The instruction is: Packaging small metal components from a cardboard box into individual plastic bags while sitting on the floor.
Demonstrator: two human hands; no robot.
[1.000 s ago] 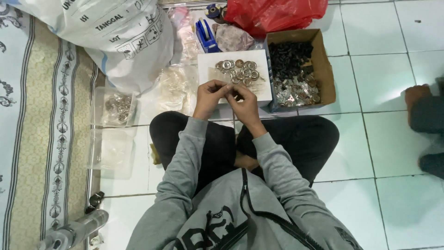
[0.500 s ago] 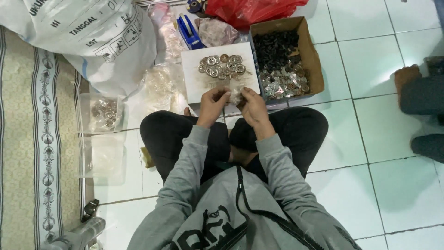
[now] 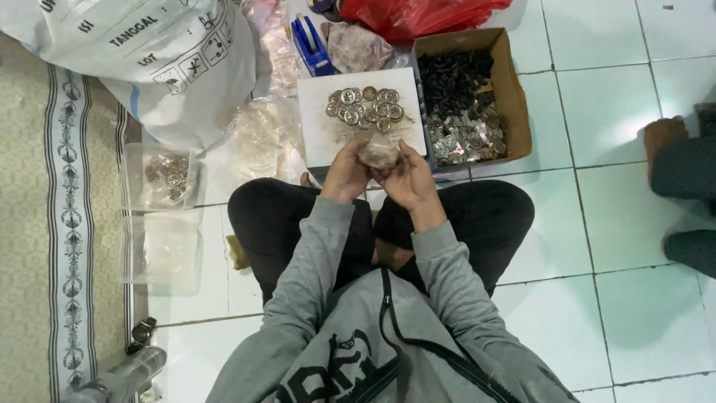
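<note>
The person sits cross-legged on the tiled floor (image 3: pixel 611 224), both hands raised over the lap. The left hand (image 3: pixel 344 175) and right hand (image 3: pixel 409 179) close together around a small clear bag (image 3: pixel 379 153) holding small pieces; it sits between the fingertips of both, pinched from either side. Just beyond the hands lies a white board (image 3: pixel 317 138) carrying a cluster of round metal buttons (image 3: pixel 365 107). To the right of it stands a cardboard box (image 3: pixel 514 97) of dark and silvery parts.
</note>
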